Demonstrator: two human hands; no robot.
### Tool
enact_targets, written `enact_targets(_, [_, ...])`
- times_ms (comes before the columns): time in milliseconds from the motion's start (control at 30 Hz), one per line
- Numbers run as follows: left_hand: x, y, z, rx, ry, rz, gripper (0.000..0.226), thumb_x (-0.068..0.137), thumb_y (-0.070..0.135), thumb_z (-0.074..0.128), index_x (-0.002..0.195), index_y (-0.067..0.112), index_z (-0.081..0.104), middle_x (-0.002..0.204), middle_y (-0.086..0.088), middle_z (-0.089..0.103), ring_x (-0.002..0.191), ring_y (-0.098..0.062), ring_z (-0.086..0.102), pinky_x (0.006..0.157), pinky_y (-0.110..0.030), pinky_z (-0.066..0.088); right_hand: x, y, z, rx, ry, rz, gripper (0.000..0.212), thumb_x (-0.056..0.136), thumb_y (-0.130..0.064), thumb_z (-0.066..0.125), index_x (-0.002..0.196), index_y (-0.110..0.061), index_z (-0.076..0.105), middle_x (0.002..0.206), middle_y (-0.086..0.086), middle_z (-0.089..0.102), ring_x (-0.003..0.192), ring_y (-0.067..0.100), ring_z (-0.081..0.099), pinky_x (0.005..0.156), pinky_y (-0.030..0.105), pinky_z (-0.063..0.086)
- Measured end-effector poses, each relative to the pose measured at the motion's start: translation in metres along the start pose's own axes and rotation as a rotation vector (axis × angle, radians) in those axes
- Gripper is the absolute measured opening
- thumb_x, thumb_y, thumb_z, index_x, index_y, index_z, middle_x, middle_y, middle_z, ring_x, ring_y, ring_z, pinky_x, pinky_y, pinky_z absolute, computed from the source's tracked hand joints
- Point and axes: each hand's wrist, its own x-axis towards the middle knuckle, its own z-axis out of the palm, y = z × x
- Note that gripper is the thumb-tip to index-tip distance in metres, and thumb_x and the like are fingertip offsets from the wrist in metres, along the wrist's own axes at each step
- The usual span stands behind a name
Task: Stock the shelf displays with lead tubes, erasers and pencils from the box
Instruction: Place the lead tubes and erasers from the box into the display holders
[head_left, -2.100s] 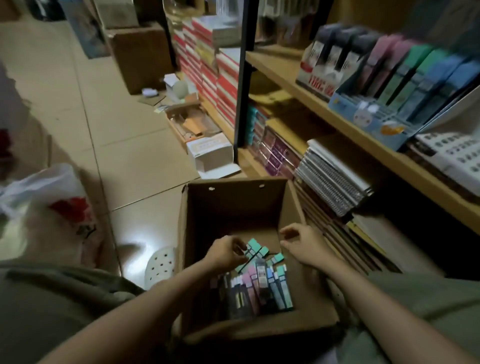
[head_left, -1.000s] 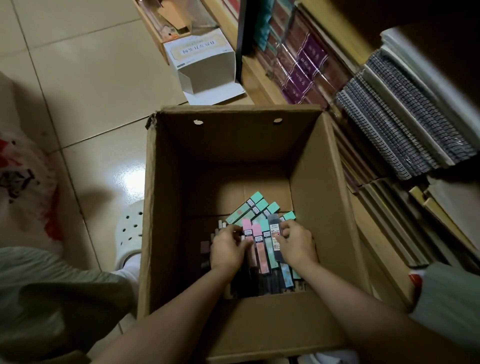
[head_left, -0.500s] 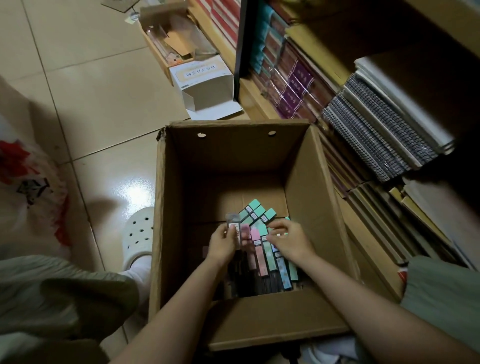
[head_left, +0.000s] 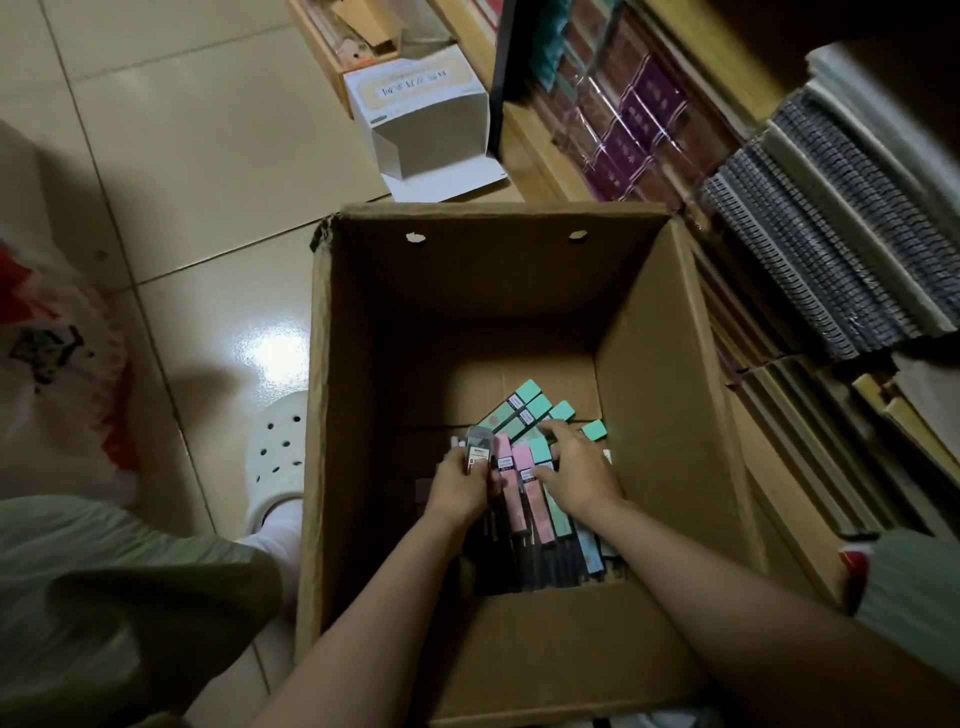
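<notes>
An open cardboard box (head_left: 670, 374) stands on the floor in front of me. At its bottom lie several slim lead tubes in green, pink, blue and dark colours, with green ones (head_left: 519, 410) fanned out at the far side. My left hand (head_left: 460, 486) is down in the box, shut on a dark grey lead tube (head_left: 479, 449) that stands upright. Just to its right, my right hand (head_left: 574, 470) rests on the pink lead tubes (head_left: 524, 483) and green tubes, fingers curled around their tops.
Shelves (head_left: 535, 150) run along the right with purple packs (head_left: 639, 119) and spiral notebooks (head_left: 831, 244). A white carton (head_left: 426, 114) lies on the tiled floor beyond the box. A white clog (head_left: 275, 457) and a plastic bag (head_left: 57, 374) are at the left.
The view has tilted down from the shelf displays into the box. Both hands went deeper among the tubes; the left hand has lifted a dark grey tube upright.
</notes>
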Motion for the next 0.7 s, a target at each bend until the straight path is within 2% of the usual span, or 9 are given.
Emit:
enact_targets(133, [-0.001, 0.005, 0.004, -0.030, -0.008, 0.028, 0.019, 0.103, 0.012, 0.040, 0.098, 0.027, 0.051, 0.084, 0.002, 0.063, 0.071, -0.007, 0.061, 0.050, -0.015, 0.050, 0.006, 0.001, -0.014, 0.141, 0.121, 0.040, 0.039, 0.089, -0.008, 0.067, 0.125, -0.020, 0.059, 0.087, -0.003, 0.053, 0.077, 0.014, 0.051, 0.072, 0.033, 0.053])
enact_targets(167, [-0.003, 0.007, 0.005, -0.030, -0.013, 0.036, 0.021, 0.103, 0.011, 0.039, 0.096, 0.027, 0.050, 0.083, 0.003, 0.061, 0.071, -0.007, 0.060, 0.050, -0.015, 0.052, 0.007, 0.001, -0.018, 0.175, 0.147, 0.034, 0.037, 0.090, -0.008, 0.066, 0.124, -0.020, 0.059, 0.083, -0.003, 0.054, 0.072, 0.012, 0.051, 0.065, 0.028, 0.051])
enact_targets(233, [-0.006, 0.010, 0.006, -0.015, -0.015, 0.051, 0.016, 0.103, 0.011, 0.039, 0.103, 0.023, 0.051, 0.091, 0.000, 0.063, 0.082, -0.013, 0.064, 0.065, -0.025, 0.058, 0.008, -0.003, -0.029, 0.253, 0.195, 0.018, 0.033, 0.091, -0.009, 0.064, 0.122, -0.020, 0.060, 0.075, -0.007, 0.056, 0.065, 0.008, 0.052, 0.054, 0.015, 0.041])
enact_targets(300, [-0.010, 0.015, 0.006, -0.025, -0.019, 0.067, 0.014, 0.103, 0.013, 0.041, 0.110, 0.021, 0.050, 0.099, -0.004, 0.065, 0.089, -0.018, 0.066, 0.078, -0.033, 0.059, 0.009, -0.010, -0.038, 0.354, 0.193, 0.033, 0.029, 0.091, -0.009, 0.065, 0.118, -0.019, 0.061, 0.074, -0.009, 0.060, 0.066, 0.010, 0.059, 0.056, 0.015, 0.044])
enact_targets(400, [-0.016, 0.020, 0.004, -0.043, -0.073, 0.091, 0.022, 0.100, 0.018, 0.051, 0.122, 0.016, 0.050, 0.109, -0.006, 0.065, 0.096, -0.020, 0.065, 0.085, -0.038, 0.057, 0.007, -0.022, -0.041, 0.612, 0.015, 0.103, 0.031, 0.089, -0.005, 0.066, 0.119, -0.013, 0.060, 0.080, 0.003, 0.063, 0.070, 0.020, 0.068, 0.064, 0.032, 0.060])
enact_targets(500, [-0.021, 0.021, -0.001, -0.040, -0.150, 0.092, 0.041, 0.090, 0.019, 0.067, 0.127, 0.019, 0.049, 0.115, -0.003, 0.064, 0.103, -0.020, 0.064, 0.091, -0.044, 0.055, 0.003, -0.028, -0.034, 0.691, -0.085, 0.091, 0.034, 0.087, -0.003, 0.069, 0.119, -0.012, 0.062, 0.076, 0.002, 0.063, 0.063, 0.011, 0.066, 0.052, 0.023, 0.055])
enact_targets(567, [-0.020, 0.019, -0.002, -0.020, -0.132, 0.096, 0.046, 0.087, 0.013, 0.069, 0.129, 0.016, 0.050, 0.116, -0.005, 0.063, 0.104, -0.021, 0.064, 0.089, -0.042, 0.055, 0.002, -0.029, -0.028, 0.760, -0.119, 0.096, 0.036, 0.088, -0.004, 0.069, 0.122, -0.011, 0.062, 0.080, 0.002, 0.066, 0.067, 0.010, 0.067, 0.053, 0.023, 0.056])
enact_targets(633, [-0.018, 0.017, -0.004, -0.032, -0.046, 0.092, 0.045, 0.088, 0.009, 0.068, 0.129, 0.014, 0.051, 0.116, -0.007, 0.064, 0.101, -0.020, 0.064, 0.080, -0.037, 0.057, 0.001, -0.024, -0.023, 0.698, -0.091, 0.093, 0.042, 0.086, -0.006, 0.071, 0.127, -0.013, 0.061, 0.083, 0.000, 0.068, 0.070, 0.012, 0.066, 0.063, 0.027, 0.059])
enact_targets(700, [-0.016, 0.015, -0.007, -0.056, 0.060, 0.064, 0.042, 0.089, 0.009, 0.065, 0.128, 0.016, 0.050, 0.119, -0.007, 0.063, 0.103, -0.023, 0.063, 0.079, -0.037, 0.056, -0.003, -0.014, -0.021, 0.360, -0.050, 0.017, 0.059, 0.080, -0.006, 0.076, 0.133, -0.021, 0.056, 0.093, -0.003, 0.064, 0.075, 0.011, 0.061, 0.074, 0.026, 0.056])
